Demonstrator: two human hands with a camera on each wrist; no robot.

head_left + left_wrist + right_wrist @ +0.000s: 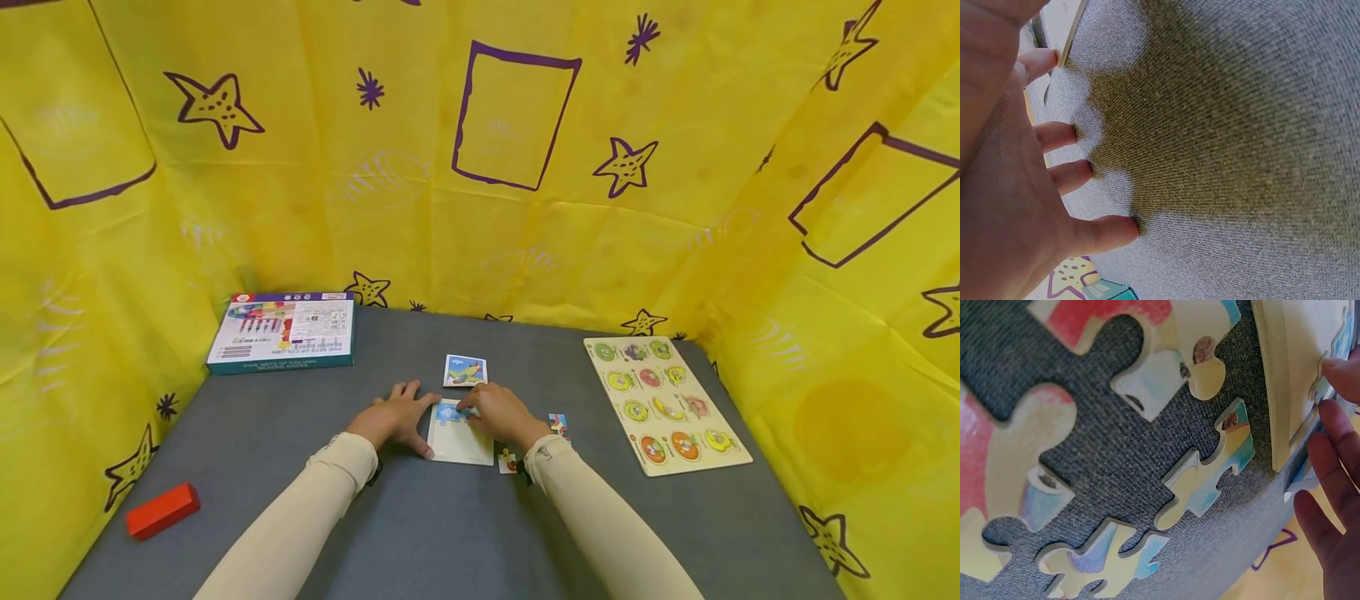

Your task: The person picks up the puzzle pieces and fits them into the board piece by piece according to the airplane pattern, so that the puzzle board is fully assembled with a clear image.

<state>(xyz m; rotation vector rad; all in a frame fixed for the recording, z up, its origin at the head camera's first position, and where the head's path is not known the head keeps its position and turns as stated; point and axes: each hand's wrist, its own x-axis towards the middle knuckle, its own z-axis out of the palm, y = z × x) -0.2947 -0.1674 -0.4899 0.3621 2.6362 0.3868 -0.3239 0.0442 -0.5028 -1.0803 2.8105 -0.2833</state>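
I have the puzzle tray [461, 447] just below the centre of the head view, nearly square, its left edge running almost straight up the frame; I can't tell a longer axis. Blue pieces [447, 412] lie along its upper end. Of the hands, the left hand [397, 418] is spread, forefinger and thumb touching the tray's left side; the right hand [507, 415] covers its upper right corner, and I can't tell whether its fingers pinch or press a piece. Loose pieces [507, 462] lie beside the right wrist on the tabletop [450, 533]. A picture card [465, 370] sits above the tray, a fruit board [660, 387] slants down rightward at right, a box [281, 333] with upside-down lettering lies upper left, and a red block [162, 510] lower left angles up rightward.
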